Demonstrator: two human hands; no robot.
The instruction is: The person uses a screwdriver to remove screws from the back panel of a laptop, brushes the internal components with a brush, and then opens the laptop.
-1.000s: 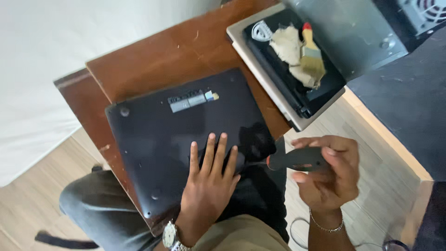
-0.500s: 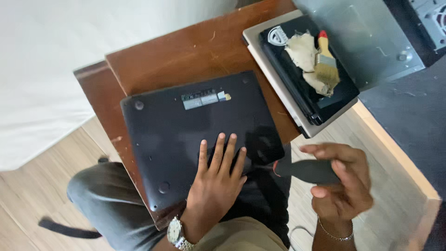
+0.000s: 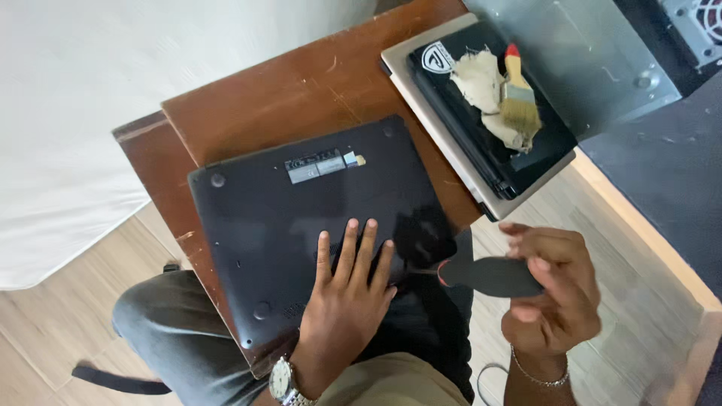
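Left hand (image 3: 347, 301), fingers spread, flat on the near part of an upturned black laptop (image 3: 316, 218) on the counter (image 3: 301, 98). Right hand (image 3: 553, 289), right of the laptop, closed around a screwdriver (image 3: 489, 276) pointing at its edge. Beyond: stacked laptops (image 3: 459, 143), rag (image 3: 481, 83), brush (image 3: 517, 94).

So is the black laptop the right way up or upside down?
Upside down: the laptop shows its underside, with feet and label facing up.
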